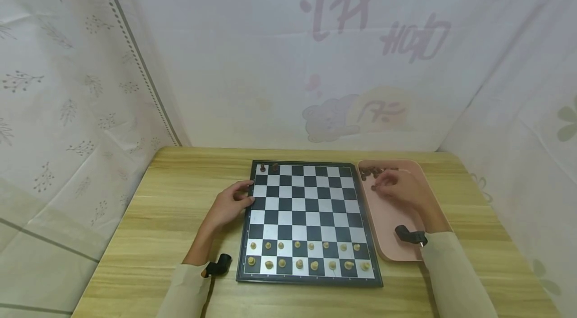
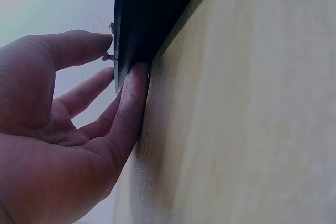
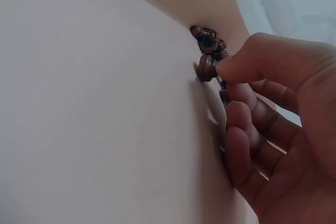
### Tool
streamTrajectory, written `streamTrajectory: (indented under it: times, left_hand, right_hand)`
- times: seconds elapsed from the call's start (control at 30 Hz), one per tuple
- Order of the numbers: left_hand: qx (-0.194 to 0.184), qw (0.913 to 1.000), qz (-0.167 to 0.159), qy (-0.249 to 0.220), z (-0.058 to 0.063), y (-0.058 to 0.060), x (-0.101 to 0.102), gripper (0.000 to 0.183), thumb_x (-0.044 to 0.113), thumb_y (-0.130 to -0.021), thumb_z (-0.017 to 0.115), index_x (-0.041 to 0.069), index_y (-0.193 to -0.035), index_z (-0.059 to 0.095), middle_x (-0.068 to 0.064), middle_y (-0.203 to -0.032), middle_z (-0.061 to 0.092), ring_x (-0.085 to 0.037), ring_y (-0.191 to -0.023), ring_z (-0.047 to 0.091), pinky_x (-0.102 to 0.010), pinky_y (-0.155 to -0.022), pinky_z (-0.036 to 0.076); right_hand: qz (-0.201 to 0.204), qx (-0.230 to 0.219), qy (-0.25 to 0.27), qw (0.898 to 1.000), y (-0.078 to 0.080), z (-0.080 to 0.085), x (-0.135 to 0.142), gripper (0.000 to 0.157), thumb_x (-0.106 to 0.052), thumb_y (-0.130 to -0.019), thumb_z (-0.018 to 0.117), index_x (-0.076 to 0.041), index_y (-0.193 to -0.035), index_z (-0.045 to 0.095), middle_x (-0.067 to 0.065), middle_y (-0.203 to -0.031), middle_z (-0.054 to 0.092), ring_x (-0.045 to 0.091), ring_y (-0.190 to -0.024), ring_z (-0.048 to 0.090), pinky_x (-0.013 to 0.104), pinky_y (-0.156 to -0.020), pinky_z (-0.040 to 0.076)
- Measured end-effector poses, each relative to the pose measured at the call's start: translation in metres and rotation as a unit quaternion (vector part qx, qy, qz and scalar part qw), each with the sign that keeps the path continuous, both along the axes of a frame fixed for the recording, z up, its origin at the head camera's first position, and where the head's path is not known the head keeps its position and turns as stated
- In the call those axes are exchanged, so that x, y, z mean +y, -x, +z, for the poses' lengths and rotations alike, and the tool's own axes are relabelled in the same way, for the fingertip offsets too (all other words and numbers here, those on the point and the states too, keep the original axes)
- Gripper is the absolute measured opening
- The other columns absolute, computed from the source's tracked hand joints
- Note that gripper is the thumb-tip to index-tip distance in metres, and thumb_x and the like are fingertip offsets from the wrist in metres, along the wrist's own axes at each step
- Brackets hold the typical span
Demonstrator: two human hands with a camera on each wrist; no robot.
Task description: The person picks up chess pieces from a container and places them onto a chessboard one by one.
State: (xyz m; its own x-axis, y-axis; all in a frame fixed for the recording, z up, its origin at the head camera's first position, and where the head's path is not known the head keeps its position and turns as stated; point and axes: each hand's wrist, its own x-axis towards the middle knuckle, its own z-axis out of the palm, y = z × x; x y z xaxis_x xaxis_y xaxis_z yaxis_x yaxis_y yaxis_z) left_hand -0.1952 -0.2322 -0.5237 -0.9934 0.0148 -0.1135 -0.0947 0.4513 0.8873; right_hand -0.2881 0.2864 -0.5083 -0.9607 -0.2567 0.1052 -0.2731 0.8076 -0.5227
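- Pale printed sheets hang behind and to both sides of a wooden bench (image 1: pixel 180 218) in the head view; the backdrop carries faint pink characters and a cartoon bear, too washed out to read.
- At lower centre lies a chessboard (image 1: pixel 306 218). Light pieces (image 1: pixel 306 255) fill its two nearest rows, and two dark pieces (image 1: pixel 268 167) stand at its far left corner.
- Just right of the board sits a pink tray (image 1: pixel 392 243), with a heap of dark pieces (image 1: pixel 374 173) at its far end, within easy reach of the board.
- The left hand (image 1: pixel 232 203) rests at the board's left edge, seemingly to steady it. The right hand (image 1: pixel 398 188) is over the tray's far end, fingers bent down among the heap.
- A small black camera mount sits on each wrist.

- Left wrist view: the left hand (image 2: pixel 63 145) is released, grasping nothing; one straight finger (image 2: pixel 131 103) lies against the board's dark underside edge (image 2: pixel 136 30), where it meets the bench, thumb above the rim.

- Right wrist view: the right hand (image 3: pixel 273 140) fills the right of the frame above the tray floor (image 3: pixel 94 103). Thumb and curled fingers pinch a dark brown piece (image 3: pixel 206 67) by its rounded top, with more of the heap just behind it at upper centre.
- No brand or label shows in any view.
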Motion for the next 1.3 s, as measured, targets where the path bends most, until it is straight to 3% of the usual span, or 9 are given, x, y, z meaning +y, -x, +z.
streamTrajectory:
  times: [0.33, 0.63, 0.8, 1.0, 1.13, 1.3]
  left_hand:
    - [0.002, 1.0, -0.002, 0.002, 0.002, -0.001, 0.0, 0.05, 0.014, -0.104, 0.073, 0.011, -0.153, 0.065, -0.018, -0.144, 0.068, -0.029, -0.11, 0.072, -0.042, -0.085, 0.057]
    - [-0.002, 1.0, 0.002, 0.0, 0.003, -0.001, 0.001, 0.05, 0.014, -0.104, 0.073, 0.011, -0.153, 0.065, -0.018, -0.145, 0.067, -0.03, -0.111, 0.072, -0.044, -0.087, 0.057]
    - [-0.001, 1.0, 0.001, 0.0, 0.002, -0.001, 0.0, 0.05, 0.014, -0.104, 0.073, 0.011, -0.153, 0.065, -0.018, -0.145, 0.067, -0.029, -0.11, 0.071, -0.043, -0.086, 0.057]
    - [-0.001, 1.0, 0.0, -0.001, 0.002, -0.001, 0.0, 0.05, 0.014, -0.104, 0.074, 0.011, -0.153, 0.065, -0.018, -0.145, 0.067, -0.029, -0.111, 0.072, -0.044, -0.087, 0.057]
    - [-0.001, 1.0, -0.001, -0.004, 0.002, -0.001, 0.0, 0.05, 0.014, -0.104, 0.074, 0.011, -0.153, 0.065, -0.018, -0.145, 0.067, -0.03, -0.111, 0.072, -0.043, -0.087, 0.057]
    - [0.001, 1.0, -0.003, -0.007, 0.002, 0.0, 0.0, 0.05, 0.013, -0.103, 0.074, 0.011, -0.153, 0.065, -0.018, -0.144, 0.067, -0.029, -0.109, 0.072, -0.041, -0.084, 0.056]
  right_hand:
    - [0.004, -0.031, 0.001, 1.0, -0.001, -0.005, -0.003, 0.01, -0.011, -0.093, 0.084, -0.02, -0.096, 0.086, -0.006, -0.095, 0.081, 0.026, -0.102, 0.065, 0.032, -0.088, 0.043]
    - [0.01, -0.018, -0.015, 1.0, -0.002, -0.007, -0.006, 0.007, -0.017, -0.093, 0.087, -0.021, -0.1, 0.085, -0.005, -0.097, 0.079, 0.026, -0.101, 0.066, 0.042, -0.091, 0.048]
    - [0.002, 0.017, -0.029, 0.999, 0.0, -0.006, -0.006, 0.008, -0.022, -0.09, 0.09, -0.028, -0.092, 0.085, -0.003, -0.105, 0.08, 0.026, -0.107, 0.064, 0.043, -0.095, 0.042]
    - [0.021, 0.1, -0.068, 0.992, 0.007, 0.002, -0.008, 0.012, -0.029, -0.086, 0.091, -0.038, -0.088, 0.084, -0.013, -0.101, 0.08, 0.02, -0.095, 0.066, 0.042, -0.085, 0.045]
    - [0.027, 0.091, -0.067, 0.993, 0.008, 0.012, -0.014, 0.006, -0.038, -0.092, 0.088, -0.039, -0.097, 0.085, -0.02, -0.097, 0.079, 0.017, -0.087, 0.065, 0.04, -0.079, 0.046]
    - [0.023, 0.056, -0.082, 0.995, 0.006, 0.028, -0.027, 0.02, -0.053, -0.094, 0.085, -0.039, -0.108, 0.084, -0.02, -0.097, 0.078, 0.014, -0.089, 0.067, 0.041, -0.081, 0.048]
